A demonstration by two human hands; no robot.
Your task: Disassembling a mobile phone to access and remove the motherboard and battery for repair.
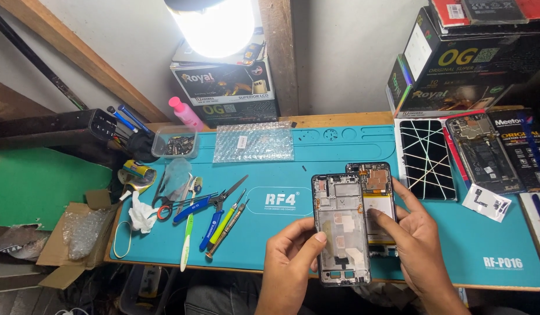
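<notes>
Both hands are low in the view, working over the front edge of the teal repair mat. Left hand is curled around the lower left side of a bare phone frame, thumb laid across its face, fingers wrapped behind, so it has a firm hold. Right hand is half open, fingertips resting on the frame's right edge and on the opened phone body that lies just behind it, yellow-white battery showing. Whether the right hand actually pinches anything, I cannot tell from here.

Over to the left, a cluster of tools: blue-handled pliers, screwdrivers and a green-handled tool lying close together, with a clear parts tray beyond them near a pink bottle. A bubble-wrap pouch sits at the mat's far side. To the right, a screen with crossed white strips lies beside another opened phone.

Risk here, as I read it: the frame is tilted up off the mat and overhangs its near edge, so a slack left grip could drop it to the floor. It also overlaps the opened body; dragging it sideways could snag exposed parts or a thin cable.
</notes>
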